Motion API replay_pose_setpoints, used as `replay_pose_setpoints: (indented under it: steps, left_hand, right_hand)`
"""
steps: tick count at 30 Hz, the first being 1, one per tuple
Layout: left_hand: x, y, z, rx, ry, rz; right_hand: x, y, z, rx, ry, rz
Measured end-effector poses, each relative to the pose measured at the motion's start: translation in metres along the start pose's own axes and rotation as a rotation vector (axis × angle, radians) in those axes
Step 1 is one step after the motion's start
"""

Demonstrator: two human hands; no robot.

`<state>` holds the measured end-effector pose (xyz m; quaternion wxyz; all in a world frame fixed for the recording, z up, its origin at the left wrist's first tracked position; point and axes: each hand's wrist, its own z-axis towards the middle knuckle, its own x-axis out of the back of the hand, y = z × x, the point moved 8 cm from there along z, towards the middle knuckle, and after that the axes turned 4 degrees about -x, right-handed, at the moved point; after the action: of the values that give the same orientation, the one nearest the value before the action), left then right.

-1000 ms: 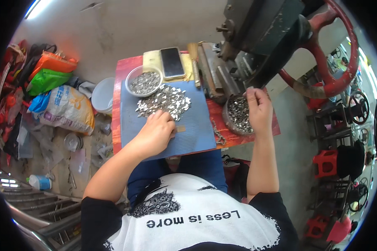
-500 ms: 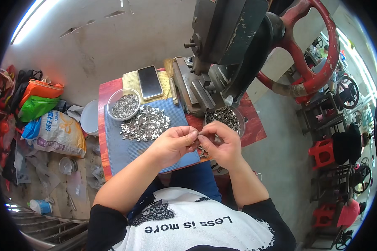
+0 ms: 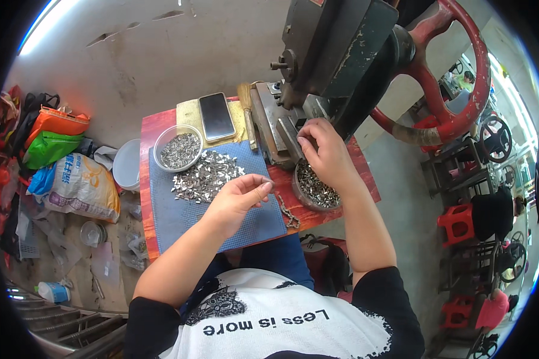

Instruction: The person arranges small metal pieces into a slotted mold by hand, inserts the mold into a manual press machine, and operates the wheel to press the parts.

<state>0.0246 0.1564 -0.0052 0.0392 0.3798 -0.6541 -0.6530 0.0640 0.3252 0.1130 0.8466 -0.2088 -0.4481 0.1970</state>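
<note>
My left hand [image 3: 241,196] is over the blue mat [image 3: 239,230], thumb and forefinger pinched together; whatever is between the tips is too small to make out. Below and left of it a pile of small shiny metal pieces [image 3: 203,176] lies on the mat. My right hand [image 3: 324,149] is at the base of the dark hand press [image 3: 335,48], beside its metal block [image 3: 288,139]. Its fingers are curled in, and what they hold is hidden. Under that hand stands a round container of small metal pieces [image 3: 314,190].
A clear bowl [image 3: 157,157] of small metal pieces, a phone [image 3: 217,116] on a yellow cloth, and a brush [image 3: 248,119] sit at the back. A linked metal strip [image 3: 290,214] lies by the mat. The press's red handwheel [image 3: 440,110] overhangs the right side.
My hands have moved apart from a meeting over the table. The right has gone up and away to the press; the left stays nearly in place, still pinched.
</note>
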Motion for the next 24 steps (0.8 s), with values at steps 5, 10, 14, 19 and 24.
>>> replay_pose_setpoints:
  steps: [5,10,14,19,24]
  left_hand:
    - [0.008,-0.004,-0.002,-0.003,0.024,0.007]
    - [0.010,0.002,-0.003,-0.041,0.042,0.048]
    - [0.003,0.036,0.007,-0.153,0.141,0.652]
    - [-0.024,0.070,0.041,-0.605,0.230,1.004]
    - [-0.039,0.070,0.072,-0.606,0.216,1.030]
  right_hand:
    - [-0.002,-0.001,0.003,0.000,-0.011,-0.046]
    - [0.007,-0.003,0.003,-0.002,0.017,-0.039]
    - [0.029,-0.003,-0.007,-0.042,0.152,-0.057]
    - [0.089,0.066,-0.057,-0.455,0.813,0.160]
    - [0.174,0.104,-0.103,-0.361,1.398,0.084]
